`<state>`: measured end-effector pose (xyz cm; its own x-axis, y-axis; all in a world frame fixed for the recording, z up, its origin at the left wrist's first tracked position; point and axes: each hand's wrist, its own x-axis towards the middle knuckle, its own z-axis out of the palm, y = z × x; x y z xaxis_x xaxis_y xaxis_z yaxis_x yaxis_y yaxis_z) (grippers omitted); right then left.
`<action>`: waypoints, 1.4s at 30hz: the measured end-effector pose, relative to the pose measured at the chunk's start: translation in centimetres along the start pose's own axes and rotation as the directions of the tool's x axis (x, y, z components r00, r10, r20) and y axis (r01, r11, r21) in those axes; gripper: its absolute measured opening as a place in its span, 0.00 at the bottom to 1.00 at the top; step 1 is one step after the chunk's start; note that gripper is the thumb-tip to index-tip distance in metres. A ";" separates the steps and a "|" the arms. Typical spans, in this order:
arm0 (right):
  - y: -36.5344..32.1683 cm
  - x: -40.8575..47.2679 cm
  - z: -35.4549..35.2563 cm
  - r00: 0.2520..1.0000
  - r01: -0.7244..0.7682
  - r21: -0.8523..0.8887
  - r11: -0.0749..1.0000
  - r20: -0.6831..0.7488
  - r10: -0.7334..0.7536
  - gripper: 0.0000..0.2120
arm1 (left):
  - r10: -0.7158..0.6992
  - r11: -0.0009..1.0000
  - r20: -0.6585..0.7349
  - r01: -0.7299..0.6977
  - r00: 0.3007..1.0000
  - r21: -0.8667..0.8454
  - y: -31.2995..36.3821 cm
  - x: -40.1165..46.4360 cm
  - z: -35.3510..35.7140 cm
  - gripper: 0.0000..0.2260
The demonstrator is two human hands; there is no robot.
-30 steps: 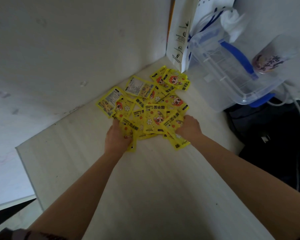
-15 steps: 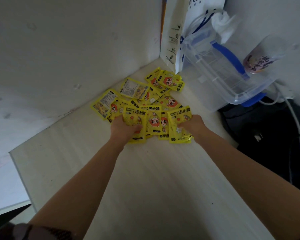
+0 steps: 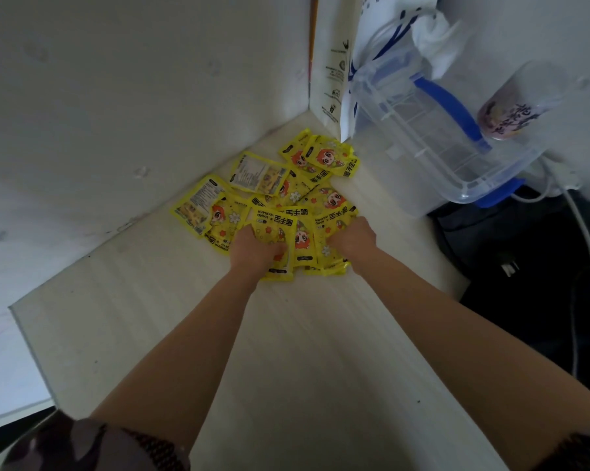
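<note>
Several yellow hand-warmer packets with a cartoon face lie in a loose heap in the back corner of a pale wooden table. My left hand grips a bunch of packets at the near edge of the heap, fingers curled into them. My right hand grips another bunch of packets just to the right. The two bunches stand up between my hands, side by side and overlapping. My fingertips are hidden under the packets.
A clear plastic box with blue handles stands at the back right, a white printed bag behind it. A drink cup rests at the far right. Black bags and a white cable lie beyond the table's right edge.
Both hands have curled into the near packets and drawn them together, so the bunches now stand upright between the hands. The hands have come closer together.
</note>
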<state>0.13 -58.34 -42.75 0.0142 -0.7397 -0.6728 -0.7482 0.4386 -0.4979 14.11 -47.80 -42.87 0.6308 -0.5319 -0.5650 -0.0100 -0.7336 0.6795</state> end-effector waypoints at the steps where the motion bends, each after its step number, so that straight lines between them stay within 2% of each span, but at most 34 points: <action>1: -0.1 -0.2 0.1 1.000 -0.007 0.020 1.000 0.004 0.007 0.23 | 0.014 1.000 -0.001 -0.014 1.000 0.023 0.1 -0.1 0.0 0.16; 6: 0.2 -0.3 0.3 1.000 -0.010 0.036 0.999 0.018 0.009 0.25 | 0.147 0.965 -0.022 -0.138 0.989 0.223 -0.2 -0.3 0.5 0.20; 17: 0.9 -0.7 -0.6 1.000 0.007 -0.006 1.000 -0.018 -0.007 0.26 | 0.089 0.965 -0.077 -0.067 0.993 0.255 0.3 -0.5 1.4 0.24; 21: 1.6 -0.9 -1.9 0.999 0.035 -0.066 0.997 -0.028 -0.037 0.24 | 0.059 0.980 -0.059 -0.046 0.997 0.192 0.4 -0.9 1.0 0.20; 24: 2.5 -1.4 -2.9 0.999 0.048 -0.125 0.991 -0.009 -0.050 0.12 | 0.033 0.990 -0.051 -0.026 0.998 0.137 0.1 -1.9 0.4 0.20; 26: 3.3 -2.0 -3.3 0.998 0.059 -0.140 0.988 0.000 -0.060 0.07 | 0.036 0.994 -0.046 -0.031 0.998 0.103 -0.3 -2.9 0.0 0.19; 31: 5.7 -4.1 -4.0 0.987 0.156 -0.174 0.972 -0.004 -0.160 0.12 | 0.069 0.997 -0.028 -0.069 0.997 -0.028 -1.1 -6.3 -0.7 0.12; 34: 7.3 -6.1 -4.4 0.968 0.246 -0.208 0.947 0.003 -0.251 0.09 | 0.095 0.993 0.011 -0.094 0.995 -0.071 -2.1 -8.6 -0.9 0.12; 38: 9.8 -9.7 -4.9 0.943 0.313 -0.225 0.923 -0.041 -0.330 0.07 | 0.155 0.988 0.047 -0.154 0.987 -0.027 -4.0 -11.5 -0.6 0.16; 42: 12.5 -13.7 -5.0 0.935 0.313 -0.223 0.923 -0.099 -0.341 0.07 | 0.214 0.974 0.073 -0.218 0.974 0.054 -5.9 -14.1 -0.3 0.18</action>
<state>-12.77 -45.27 -36.98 0.2028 -0.8913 -0.4055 -0.8343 0.0595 -0.5481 5.46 -35.87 -38.77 0.5557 -0.7058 -0.4394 -0.1891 -0.6220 0.7599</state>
